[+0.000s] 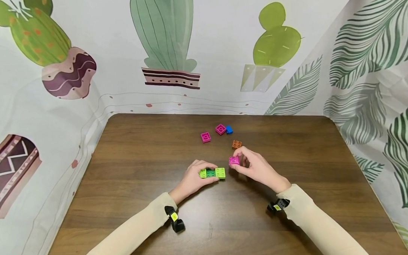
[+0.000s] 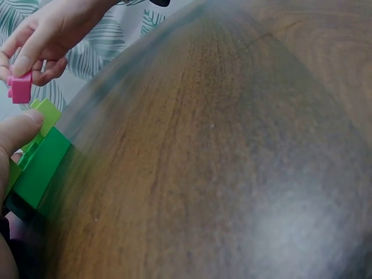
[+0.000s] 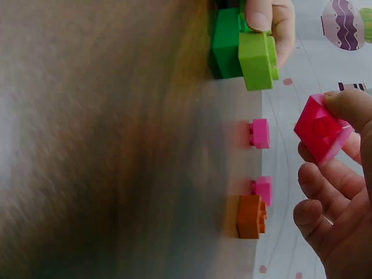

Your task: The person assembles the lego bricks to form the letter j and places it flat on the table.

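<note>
left hand [image 1: 197, 178]: grips dark-green plastic brick [image 1: 210, 173] topped by lime studded bricks [image 1: 220, 174], right end jutting past fingertips | right hand [image 1: 257, 167]: pinches pink square plastic brick [image 1: 234, 161] at fingertips, raised, near lime end, not touching

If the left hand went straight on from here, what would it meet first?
Likely the pink brick pinched in the right hand, though height is unclear and the left hand might pass underneath.

Left hand [image 1: 192, 179] partly hides leftmost lime brick [image 1: 202, 174].
</note>
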Available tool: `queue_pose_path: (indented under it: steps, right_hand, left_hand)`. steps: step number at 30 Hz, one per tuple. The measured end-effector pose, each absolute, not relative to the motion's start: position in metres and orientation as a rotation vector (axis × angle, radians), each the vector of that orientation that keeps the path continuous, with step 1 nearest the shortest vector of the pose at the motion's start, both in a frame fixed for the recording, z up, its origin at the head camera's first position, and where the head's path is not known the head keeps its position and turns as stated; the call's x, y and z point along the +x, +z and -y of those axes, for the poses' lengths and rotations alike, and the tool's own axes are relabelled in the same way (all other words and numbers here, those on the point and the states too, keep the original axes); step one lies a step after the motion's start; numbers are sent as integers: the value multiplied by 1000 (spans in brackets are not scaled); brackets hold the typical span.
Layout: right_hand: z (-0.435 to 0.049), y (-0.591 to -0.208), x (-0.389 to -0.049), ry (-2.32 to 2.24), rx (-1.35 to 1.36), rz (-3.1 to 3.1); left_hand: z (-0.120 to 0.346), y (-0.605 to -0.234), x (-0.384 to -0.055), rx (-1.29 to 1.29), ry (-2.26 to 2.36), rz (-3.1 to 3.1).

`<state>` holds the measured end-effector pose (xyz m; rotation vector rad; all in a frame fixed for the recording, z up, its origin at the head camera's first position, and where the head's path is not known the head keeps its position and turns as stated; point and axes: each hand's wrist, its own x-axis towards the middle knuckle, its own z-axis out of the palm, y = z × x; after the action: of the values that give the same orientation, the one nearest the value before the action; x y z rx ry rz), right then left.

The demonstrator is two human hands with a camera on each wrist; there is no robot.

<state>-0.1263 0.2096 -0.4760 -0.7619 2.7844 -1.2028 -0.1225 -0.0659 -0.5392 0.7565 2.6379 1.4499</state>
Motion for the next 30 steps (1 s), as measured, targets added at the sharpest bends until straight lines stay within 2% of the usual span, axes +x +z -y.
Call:
queue_pose_path:
  steps: [23,30]
  right_hand:
    - [-182,-503,-111,-1446,-651,-2716]
    - [-178,-508,-111,-1480,-703,-2638]
  left_hand:
    - [66,-541,-122,788,1473,-2658]
    - [66,-541,-123,819,1464,-2665]
